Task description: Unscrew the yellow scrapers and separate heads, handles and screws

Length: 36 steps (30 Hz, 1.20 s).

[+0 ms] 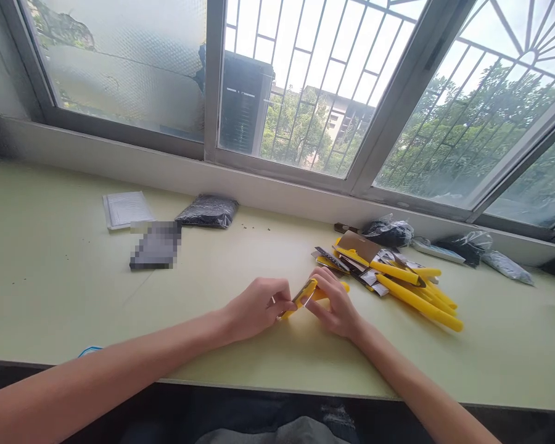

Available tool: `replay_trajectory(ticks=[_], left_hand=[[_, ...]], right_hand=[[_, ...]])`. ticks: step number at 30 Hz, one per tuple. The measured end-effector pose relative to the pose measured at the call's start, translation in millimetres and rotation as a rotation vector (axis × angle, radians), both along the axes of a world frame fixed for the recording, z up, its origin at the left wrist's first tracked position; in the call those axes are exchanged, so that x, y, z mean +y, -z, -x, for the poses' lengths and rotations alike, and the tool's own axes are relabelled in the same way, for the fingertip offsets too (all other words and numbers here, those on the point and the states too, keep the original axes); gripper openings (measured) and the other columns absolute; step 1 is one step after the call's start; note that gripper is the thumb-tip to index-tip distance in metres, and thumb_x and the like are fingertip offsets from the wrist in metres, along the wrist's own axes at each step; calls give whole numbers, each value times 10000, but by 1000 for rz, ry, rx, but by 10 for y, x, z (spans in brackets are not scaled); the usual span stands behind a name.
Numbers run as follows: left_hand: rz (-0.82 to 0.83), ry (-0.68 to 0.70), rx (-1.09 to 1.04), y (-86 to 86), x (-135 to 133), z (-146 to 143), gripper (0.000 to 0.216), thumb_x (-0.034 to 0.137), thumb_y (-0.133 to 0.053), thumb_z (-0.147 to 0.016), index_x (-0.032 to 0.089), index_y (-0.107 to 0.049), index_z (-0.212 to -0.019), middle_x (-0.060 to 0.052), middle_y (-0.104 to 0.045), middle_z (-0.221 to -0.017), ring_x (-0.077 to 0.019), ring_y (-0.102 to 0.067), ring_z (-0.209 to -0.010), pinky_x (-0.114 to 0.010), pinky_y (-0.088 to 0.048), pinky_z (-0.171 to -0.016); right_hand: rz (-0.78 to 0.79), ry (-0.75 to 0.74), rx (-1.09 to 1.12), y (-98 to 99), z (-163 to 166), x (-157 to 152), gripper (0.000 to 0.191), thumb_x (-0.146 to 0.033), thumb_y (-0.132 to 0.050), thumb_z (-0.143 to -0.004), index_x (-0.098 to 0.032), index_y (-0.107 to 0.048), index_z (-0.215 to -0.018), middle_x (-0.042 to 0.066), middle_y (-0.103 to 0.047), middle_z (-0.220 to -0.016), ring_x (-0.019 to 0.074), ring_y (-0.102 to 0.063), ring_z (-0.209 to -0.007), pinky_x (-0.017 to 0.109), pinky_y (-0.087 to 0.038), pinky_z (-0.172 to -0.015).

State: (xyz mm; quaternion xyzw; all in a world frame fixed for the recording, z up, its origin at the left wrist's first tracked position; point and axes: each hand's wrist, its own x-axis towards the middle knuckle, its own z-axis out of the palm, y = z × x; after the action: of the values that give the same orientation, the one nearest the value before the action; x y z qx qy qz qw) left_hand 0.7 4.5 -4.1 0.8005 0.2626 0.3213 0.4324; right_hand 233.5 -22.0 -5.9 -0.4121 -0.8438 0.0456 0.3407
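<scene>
Pale-green tabletop [74, 290] spanning frame. At lower centre, we're pinching slim yellow plastic-looking piece [300, 298] between left hand [259, 305] and right hand [337, 302]; narrow fingertip grip possibly risking slip.

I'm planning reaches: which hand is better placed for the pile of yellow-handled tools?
Probably the right hand: it is nearer the pile of yellow-handled tools; the left hand is farther away. Both hold a yellow piece, so the right would first need freeing.

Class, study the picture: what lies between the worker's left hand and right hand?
A slanted yellow item lies between the left hand and the right hand, touching the left fingertips, as the head view shows.
</scene>
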Motion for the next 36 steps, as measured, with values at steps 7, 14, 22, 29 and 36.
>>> replay_trajectory(ticks=[7, 14, 22, 29, 36], left_hand=[[-32, -2, 23, -17, 0, 2, 164, 263, -612, -904, 185, -571, -765, 10, -650, -743, -126, -580, -650, -263, -484, -644], [-52, -15, 12, -38, 11, 10, 105, 288, -622, -907, 187, -637, -883, -10, -692, -813, -146, -614, -711, -266, -481, -652], [202, 36, -42, -26, 136, -15, 305, 432, -627, -897, 137, -700, -872, -29, -683, -714, -137, -603, -571, -262, -484, -552], [199, 0, -44, 16, 184, -52, 362, 496, -655, -868, 135, -666, -843, -22, -659, -694, -128, -588, -557, -238, -475, -484], [287, -12, -67, 66, 242, -70, 344, 464, -709, -832, 144, -589, -797, -21, -657, -690, -119, -589, -501, -228, -461, -443]], right_hand=[[-3, -12, 4, 1, 2, 4, 248, -378, -558, -984, -231, -451, -815, 46, -495, -861, 224, -446, -809, 384, -410, -728], [5, 7, 33, -4, 19, 16, 224, -368, -583, -984, -232, -542, -811, 39, -516, -845, 218, -463, -811, 375, -422, -733], [63, 126, 76, -17, 86, 74, 279, -347, -601, -976, -219, -551, -734, 17, -541, -779, 185, -495, -749, 326, -404, -686], [87, 158, 94, -21, 121, 56, 271, -352, -603, -976, -213, -584, -743, 24, -583, -802, 181, -525, -760, 314, -408, -673], [163, 163, 110, -66, 143, 45, 238, -312, -576, -972, -210, -581, -758, 18, -598, -807, 174, -537, -765, 305, -406, -676]])
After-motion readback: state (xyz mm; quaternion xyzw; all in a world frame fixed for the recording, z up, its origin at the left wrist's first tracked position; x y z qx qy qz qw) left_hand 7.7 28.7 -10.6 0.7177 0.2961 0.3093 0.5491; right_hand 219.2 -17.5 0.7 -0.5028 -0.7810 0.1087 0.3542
